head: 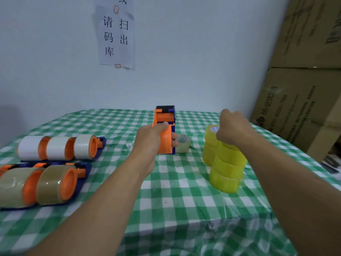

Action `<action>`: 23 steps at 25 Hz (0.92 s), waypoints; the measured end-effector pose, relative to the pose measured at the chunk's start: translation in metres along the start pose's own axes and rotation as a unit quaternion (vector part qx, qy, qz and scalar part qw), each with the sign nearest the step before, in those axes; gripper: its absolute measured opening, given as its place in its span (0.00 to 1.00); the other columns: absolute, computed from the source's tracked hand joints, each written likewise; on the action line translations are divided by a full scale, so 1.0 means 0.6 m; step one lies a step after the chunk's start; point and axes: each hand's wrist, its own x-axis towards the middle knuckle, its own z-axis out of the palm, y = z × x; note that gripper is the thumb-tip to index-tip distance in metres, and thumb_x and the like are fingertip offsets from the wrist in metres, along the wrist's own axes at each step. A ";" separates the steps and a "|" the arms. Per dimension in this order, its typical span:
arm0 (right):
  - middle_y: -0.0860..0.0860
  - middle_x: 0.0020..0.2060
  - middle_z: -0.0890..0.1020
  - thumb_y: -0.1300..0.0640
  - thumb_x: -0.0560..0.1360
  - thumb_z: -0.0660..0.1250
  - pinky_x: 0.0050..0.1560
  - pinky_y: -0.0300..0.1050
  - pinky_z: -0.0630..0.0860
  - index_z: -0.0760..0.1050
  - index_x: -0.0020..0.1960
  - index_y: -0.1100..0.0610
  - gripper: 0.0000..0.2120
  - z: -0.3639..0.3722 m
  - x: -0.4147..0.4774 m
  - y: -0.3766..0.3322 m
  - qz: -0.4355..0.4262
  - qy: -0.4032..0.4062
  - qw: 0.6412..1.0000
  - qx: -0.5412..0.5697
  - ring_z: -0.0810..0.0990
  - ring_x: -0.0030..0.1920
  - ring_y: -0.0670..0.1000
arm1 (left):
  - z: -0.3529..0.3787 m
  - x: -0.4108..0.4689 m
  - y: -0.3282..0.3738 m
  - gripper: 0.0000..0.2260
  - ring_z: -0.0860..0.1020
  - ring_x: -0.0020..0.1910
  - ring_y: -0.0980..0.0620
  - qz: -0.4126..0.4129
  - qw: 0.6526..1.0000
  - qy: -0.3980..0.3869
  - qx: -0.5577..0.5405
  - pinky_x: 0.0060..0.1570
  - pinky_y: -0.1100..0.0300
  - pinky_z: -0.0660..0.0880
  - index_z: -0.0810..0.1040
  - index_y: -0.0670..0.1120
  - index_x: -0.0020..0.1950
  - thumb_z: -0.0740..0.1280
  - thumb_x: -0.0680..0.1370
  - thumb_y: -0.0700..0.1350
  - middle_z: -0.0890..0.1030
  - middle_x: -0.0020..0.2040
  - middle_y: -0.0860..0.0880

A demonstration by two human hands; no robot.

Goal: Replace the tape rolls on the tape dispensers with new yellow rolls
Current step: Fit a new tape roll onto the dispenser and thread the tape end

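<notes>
My left hand (154, 137) grips an orange and blue tape dispenser (165, 117) standing upright at the table's middle, with no roll on it. My right hand (233, 128) is closed over the top of a stack of yellow tape rolls (227, 169), fingers on the top yellow roll (229, 147). A second stack of yellow rolls (209, 143) stands just behind it. A small used clear roll (183, 144) lies on the cloth beside the dispenser.
At the left lie a row of dispensers with white rolls (55, 147) and, nearer, dispensers with brown rolls (42, 183). The green checked tablecloth (175, 200) covers the table. Cardboard boxes (302, 93) stand at the right against the wall.
</notes>
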 end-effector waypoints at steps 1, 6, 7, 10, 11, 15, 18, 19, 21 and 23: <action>0.53 0.38 0.68 0.59 0.78 0.67 0.43 0.53 0.72 0.60 0.40 0.54 0.16 -0.002 -0.001 -0.001 -0.002 -0.004 1.000 -0.015 0.68 0.35 0.53 | -0.002 0.001 0.001 0.07 0.82 0.30 0.49 0.002 1.000 0.001 0.001 0.41 0.53 0.81 0.79 0.41 0.54 0.66 0.81 0.44 0.85 0.34 0.46; 0.55 0.37 0.72 0.62 0.78 0.66 0.46 0.54 0.71 0.62 0.40 0.56 0.14 -0.012 -0.007 -0.017 -0.008 0.006 0.999 -0.040 0.69 0.35 0.55 | -0.007 0.007 0.003 0.08 0.82 0.31 0.47 0.001 1.000 0.001 -0.008 0.41 0.52 0.81 0.79 0.40 0.55 0.67 0.81 0.44 0.85 0.35 0.45; 0.55 0.39 0.73 0.63 0.77 0.66 0.45 0.53 0.70 0.64 0.43 0.57 0.11 -0.017 -0.007 -0.025 -0.019 0.023 0.999 -0.041 0.70 0.36 0.56 | -0.009 0.009 0.004 0.08 0.82 0.31 0.47 0.001 1.000 0.002 -0.007 0.41 0.52 0.81 0.80 0.40 0.55 0.67 0.81 0.44 0.85 0.35 0.45; 0.54 0.45 0.75 0.66 0.74 0.64 0.40 0.48 0.68 0.70 0.55 0.58 0.10 -0.030 -0.007 -0.054 -0.066 0.054 0.996 0.011 0.72 0.43 0.58 | -0.014 0.016 0.008 0.09 0.82 0.31 0.48 0.002 1.000 0.010 -0.005 0.41 0.53 0.82 0.80 0.40 0.55 0.67 0.81 0.45 0.85 0.35 0.45; 0.53 0.46 0.75 0.66 0.74 0.64 0.38 0.47 0.67 0.70 0.56 0.57 0.12 -0.030 -0.003 -0.064 -0.077 0.051 0.995 0.049 0.73 0.44 0.57 | -0.016 0.019 0.009 0.08 0.82 0.31 0.48 0.002 1.000 0.013 -0.005 0.40 0.53 0.82 0.80 0.40 0.54 0.67 0.81 0.45 0.85 0.35 0.45; 0.50 0.48 0.76 0.62 0.73 0.74 0.41 0.45 0.71 0.72 0.57 0.54 0.16 -0.006 0.004 -0.112 -0.080 0.002 0.945 0.319 0.76 0.47 0.53 | -0.031 0.038 0.008 0.07 0.82 0.30 0.49 0.003 1.000 0.026 0.001 0.38 0.54 0.81 0.80 0.41 0.53 0.66 0.81 0.44 0.85 0.34 0.46; 0.53 0.49 0.78 0.61 0.72 0.77 0.40 0.44 0.74 0.75 0.57 0.54 0.18 0.023 0.007 -0.143 -0.056 -0.039 0.860 0.506 0.78 0.43 0.51 | -0.045 0.062 0.006 0.06 0.81 0.28 0.50 0.007 0.999 0.038 0.000 0.32 0.59 0.80 0.79 0.41 0.52 0.65 0.82 0.43 0.84 0.32 0.46; 0.54 0.48 0.79 0.61 0.72 0.77 0.40 0.44 0.75 0.75 0.58 0.55 0.18 0.034 0.008 -0.152 -0.055 -0.045 0.840 0.538 0.79 0.42 0.50 | -0.049 0.069 0.007 0.06 0.81 0.28 0.50 0.008 0.999 0.041 0.001 0.31 0.60 0.80 0.79 0.42 0.51 0.65 0.82 0.43 0.84 0.32 0.46; 0.53 0.48 0.81 0.62 0.73 0.76 0.41 0.45 0.79 0.75 0.58 0.55 0.17 0.057 0.013 -0.171 -0.057 -0.065 0.805 0.587 0.82 0.42 0.50 | -0.055 0.090 0.005 0.06 0.81 0.28 0.51 0.015 0.998 0.054 0.013 0.31 0.61 0.79 0.79 0.42 0.49 0.65 0.82 0.43 0.84 0.32 0.47; 0.52 0.49 0.81 0.62 0.73 0.76 0.39 0.44 0.79 0.74 0.60 0.55 0.18 0.082 0.018 -0.189 -0.060 -0.091 0.781 0.615 0.83 0.43 0.50 | -0.058 0.115 0.002 0.07 0.82 0.32 0.52 0.026 0.996 0.084 0.034 0.34 0.61 0.78 0.80 0.45 0.47 0.66 0.81 0.46 0.84 0.33 0.49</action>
